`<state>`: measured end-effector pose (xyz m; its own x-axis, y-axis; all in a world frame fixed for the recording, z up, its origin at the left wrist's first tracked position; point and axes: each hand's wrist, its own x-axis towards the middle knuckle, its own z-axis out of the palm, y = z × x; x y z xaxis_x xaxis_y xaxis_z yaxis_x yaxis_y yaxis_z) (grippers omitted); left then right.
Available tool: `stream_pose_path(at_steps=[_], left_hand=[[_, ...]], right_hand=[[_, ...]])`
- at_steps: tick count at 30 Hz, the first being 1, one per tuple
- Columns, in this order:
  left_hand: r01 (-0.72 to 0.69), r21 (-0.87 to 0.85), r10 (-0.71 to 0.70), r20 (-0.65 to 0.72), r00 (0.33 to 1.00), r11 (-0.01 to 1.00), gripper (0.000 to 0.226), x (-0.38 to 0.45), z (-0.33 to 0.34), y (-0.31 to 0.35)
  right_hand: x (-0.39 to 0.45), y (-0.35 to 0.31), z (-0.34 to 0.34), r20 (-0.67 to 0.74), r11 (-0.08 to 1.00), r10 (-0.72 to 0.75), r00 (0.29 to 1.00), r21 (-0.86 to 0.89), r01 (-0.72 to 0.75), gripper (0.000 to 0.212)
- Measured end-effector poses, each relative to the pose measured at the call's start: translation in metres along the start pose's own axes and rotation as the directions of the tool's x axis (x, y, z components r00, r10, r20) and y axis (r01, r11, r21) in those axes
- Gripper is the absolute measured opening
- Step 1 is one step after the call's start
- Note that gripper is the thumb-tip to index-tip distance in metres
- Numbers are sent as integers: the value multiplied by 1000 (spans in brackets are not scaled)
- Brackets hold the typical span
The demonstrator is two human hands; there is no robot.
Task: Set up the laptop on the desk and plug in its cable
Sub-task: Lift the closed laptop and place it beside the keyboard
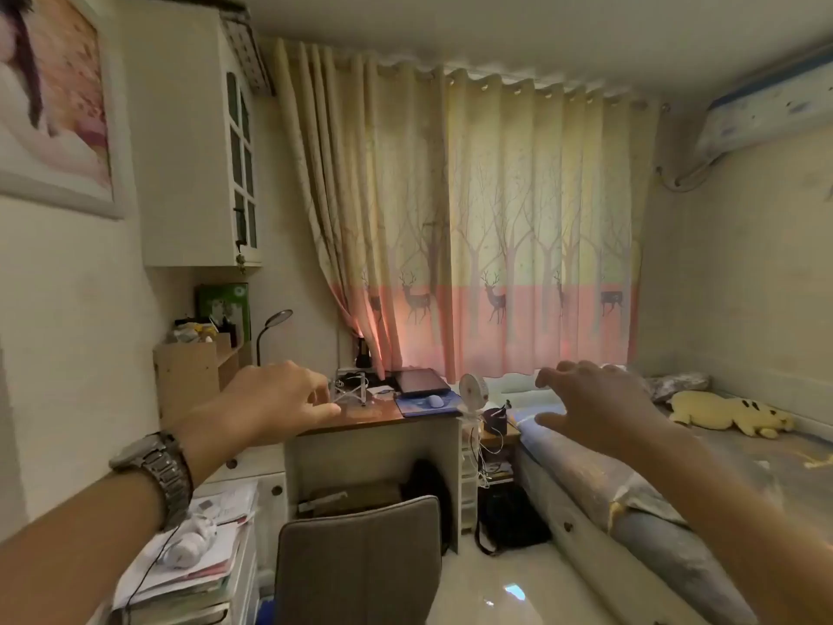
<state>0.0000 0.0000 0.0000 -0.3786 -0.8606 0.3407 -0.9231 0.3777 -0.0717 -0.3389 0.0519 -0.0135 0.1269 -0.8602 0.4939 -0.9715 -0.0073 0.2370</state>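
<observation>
A dark closed laptop [421, 382] lies flat at the back right of the brown-topped desk [360, 415], under the curtain. A metal folding stand [354, 390] sits on the desk to its left, with thin white cables beside it. A white mouse [435, 400] rests on a blue mouse pad [426, 404] in front of the laptop. My left hand [279, 399], a watch on its wrist, is stretched out in the air short of the desk, fingers loosely curled and holding nothing. My right hand [590, 401] reaches forward over the bed side, fingers spread and empty.
A grey chair [360, 557] stands in front of the desk. A low cabinet with stacked papers [203, 548] is at the left. A small white fan [473, 392] stands at the desk's right edge. A bed [653, 489] with a yellow plush toy [730, 415] fills the right. A black bag [509, 516] sits on the floor.
</observation>
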Motion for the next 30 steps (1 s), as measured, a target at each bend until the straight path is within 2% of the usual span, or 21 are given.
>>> stream_pose_path(at_steps=[4,6,15,25,30], left_hand=[[25,-67,-22,42,999,997,36,26,28,-6],[3,-68,2,83,997,998,36,44,46,-6],[0,0,0,12,1000,1000,35,173,83,-30],[-15,-54,21,99,995,998,34,268,156,-65],[-108,-58,116,170,979,993,38,327,217,-80]], right_hand=[[22,-2,29,-42,1000,11,999,-3,-11,45],[36,-2,49,-18,1000,0,1000,-7,-1,45],[150,27,119,-23,996,18,1000,87,-16,47],[254,24,203,-28,991,-55,998,124,59,43],[288,23,257,71,994,1,997,113,-9,38]])
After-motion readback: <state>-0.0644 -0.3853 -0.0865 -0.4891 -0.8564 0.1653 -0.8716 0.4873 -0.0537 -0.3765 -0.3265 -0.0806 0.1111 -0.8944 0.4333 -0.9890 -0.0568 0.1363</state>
